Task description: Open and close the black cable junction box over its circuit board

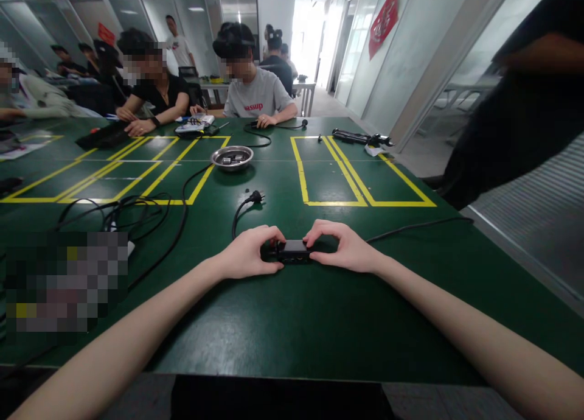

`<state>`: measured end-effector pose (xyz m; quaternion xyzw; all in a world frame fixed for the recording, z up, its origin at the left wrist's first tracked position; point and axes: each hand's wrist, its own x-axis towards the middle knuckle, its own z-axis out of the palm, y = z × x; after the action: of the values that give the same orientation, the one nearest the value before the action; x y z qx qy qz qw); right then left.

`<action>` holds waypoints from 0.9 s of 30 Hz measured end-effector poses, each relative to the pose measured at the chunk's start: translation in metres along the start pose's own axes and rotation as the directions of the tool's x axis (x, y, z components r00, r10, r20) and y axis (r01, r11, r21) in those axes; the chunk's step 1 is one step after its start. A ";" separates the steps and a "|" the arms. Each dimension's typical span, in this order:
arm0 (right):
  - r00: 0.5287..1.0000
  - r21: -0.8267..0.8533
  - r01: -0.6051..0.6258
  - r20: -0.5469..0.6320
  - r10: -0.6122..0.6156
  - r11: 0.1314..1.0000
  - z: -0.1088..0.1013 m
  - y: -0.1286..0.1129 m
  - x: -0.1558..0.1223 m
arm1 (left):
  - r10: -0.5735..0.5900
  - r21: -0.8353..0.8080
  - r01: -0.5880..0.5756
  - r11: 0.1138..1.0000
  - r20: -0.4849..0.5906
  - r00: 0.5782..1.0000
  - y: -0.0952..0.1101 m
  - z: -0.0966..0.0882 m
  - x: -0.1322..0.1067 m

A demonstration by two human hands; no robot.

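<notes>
A small black power adapter (294, 251) lies on the green table in front of me, between both hands. My left hand (253, 249) pinches its left end with thumb and fingers, where a black connector seems to meet it, partly covered by the fingers. At the right end, my right hand (340, 245) grips the adapter between thumb and fingertips. A black cord with a plug (256, 196) curves out from behind my left hand, its prongs pointing right. Another thin black cable (420, 226) runs from behind my right hand toward the table's right edge.
A metal bowl (232, 158) holding small metal parts stands beyond the plug. Tangled black cables (137, 210) and a blurred-out item (68, 283) lie at left. Yellow tape (369, 204) marks the table. A black folded stand-like object (360, 137) rests far right. People sit across; another person stands at right.
</notes>
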<state>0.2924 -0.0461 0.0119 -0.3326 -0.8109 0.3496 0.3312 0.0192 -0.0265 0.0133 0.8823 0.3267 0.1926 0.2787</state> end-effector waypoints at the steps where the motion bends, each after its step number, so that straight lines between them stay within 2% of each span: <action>1: 1.000 -0.005 0.006 0.007 -0.006 1.000 0.000 -0.001 0.000 | 0.007 0.009 -0.007 1.000 0.002 1.000 0.000 0.000 0.000; 7: 0.999 -0.076 0.031 0.041 -0.027 0.997 0.000 -0.002 -0.001 | 0.030 0.022 -0.030 0.999 0.006 1.000 -0.002 0.001 0.001; 14: 0.985 -0.256 0.168 0.075 -0.154 0.952 0.012 0.009 -0.003 | 0.035 0.036 -0.035 0.999 -0.024 0.999 -0.001 0.002 0.001; 19: 0.985 -0.455 0.166 0.045 -0.164 0.875 0.025 0.013 0.001 | 0.050 0.163 -0.038 0.986 -0.070 0.996 0.004 0.009 0.003; 22: 0.978 -0.502 0.205 0.072 -0.195 0.840 0.026 0.014 0.004 | 0.080 0.236 -0.057 0.970 -0.089 0.993 0.005 0.015 0.006; 27: 0.969 -0.547 0.242 0.101 -0.224 0.802 0.024 0.013 0.003 | 0.128 0.376 -0.105 0.921 -0.039 0.991 0.002 0.018 0.010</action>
<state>0.2765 -0.0446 -0.0100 -0.3067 -0.9168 0.0611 0.2482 0.0364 -0.0279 0.0025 0.9305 0.3129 0.1710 0.0837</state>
